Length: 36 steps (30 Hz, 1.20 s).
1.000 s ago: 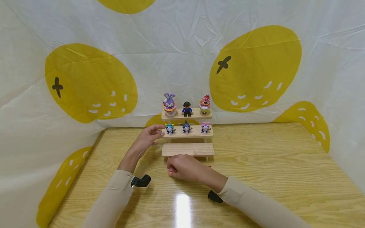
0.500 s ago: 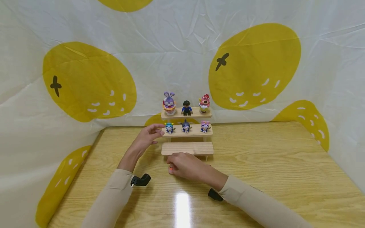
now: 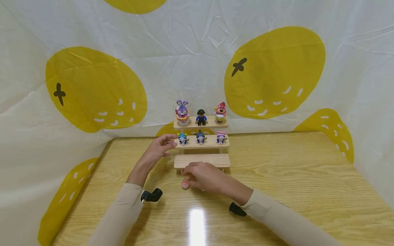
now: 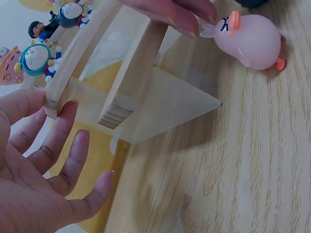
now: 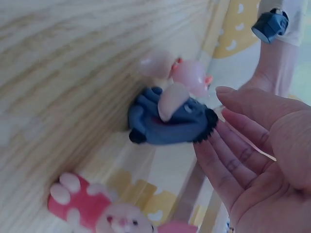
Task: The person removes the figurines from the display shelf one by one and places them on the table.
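Note:
My left hand (image 3: 157,150) pinches the left end of the wooden tiered stand's middle shelf (image 4: 63,87), thumb on one side and a fingertip on the other. A pink duck figure (image 4: 252,41) stands on the table in front of the stand, also visible in the head view. Beside the duck, my right hand (image 3: 204,176) hovers with fingers loosely extended, before the lowest shelf (image 3: 202,160). In the right wrist view its fingertips are close to a blue donkey figure (image 5: 167,121); whether they touch cannot be told. A pink piglet figure (image 5: 102,208) lies nearby.
Three small figures, including a grey-hooded one (image 3: 200,137), stand on the middle shelf. On the top shelf (image 3: 192,122) are a purple rabbit (image 3: 182,111), a dark-haired doll (image 3: 201,118) and a pink bear (image 3: 220,112). A patterned curtain (image 3: 184,68) hangs behind the table.
My right hand has let go of the pink duck and shifted slightly right, uncovering it. My left hand stays at the shelf end.

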### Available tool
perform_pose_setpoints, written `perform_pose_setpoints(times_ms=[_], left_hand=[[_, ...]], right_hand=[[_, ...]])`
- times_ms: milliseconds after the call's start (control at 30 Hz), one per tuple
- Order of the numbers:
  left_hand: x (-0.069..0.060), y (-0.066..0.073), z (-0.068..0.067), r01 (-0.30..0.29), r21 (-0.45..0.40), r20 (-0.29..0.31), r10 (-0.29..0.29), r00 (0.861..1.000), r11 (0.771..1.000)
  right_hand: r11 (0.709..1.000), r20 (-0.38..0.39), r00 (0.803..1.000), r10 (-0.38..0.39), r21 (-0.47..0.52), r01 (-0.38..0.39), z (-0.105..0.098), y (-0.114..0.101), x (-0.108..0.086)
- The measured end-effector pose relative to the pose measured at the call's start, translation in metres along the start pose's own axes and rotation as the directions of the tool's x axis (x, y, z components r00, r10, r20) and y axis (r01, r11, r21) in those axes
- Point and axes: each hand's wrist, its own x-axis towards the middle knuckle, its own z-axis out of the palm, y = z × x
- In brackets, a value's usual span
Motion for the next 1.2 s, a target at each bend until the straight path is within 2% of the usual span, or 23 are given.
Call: perform_pose_setpoints(times_ms=[300, 500, 833, 1200], left_hand=[[-0.003, 0.002, 0.0, -0.015, 0.001, 0.007, 0.015, 1.0, 1.0], [-0.002, 0.001, 0.0, -0.013, -0.002, 0.005, 0.013, 1.0, 1.0], [-0.002, 0.0, 0.0, -0.006, 0.003, 0.003, 0.006, 1.0, 1.0], [-0.001, 0.001, 0.0, -0.008, 0.001, 0.003, 0.008, 1.0, 1.0]], right_hand=[[0.995, -0.022, 1.0, 0.022, 0.099, -0.02, -0.019, 0.011, -0.007], [0.994, -0.044, 0.997, 0.056, 0.097, -0.051, -0.026, 0.015, -0.012], [0.994, -0.12, 0.992, 0.047, 0.099, -0.035, -0.034, 0.018, -0.017], [0.996, -0.216, 0.975, 0.046, 0.079, -0.029, -0.049, 0.023, -0.021]])
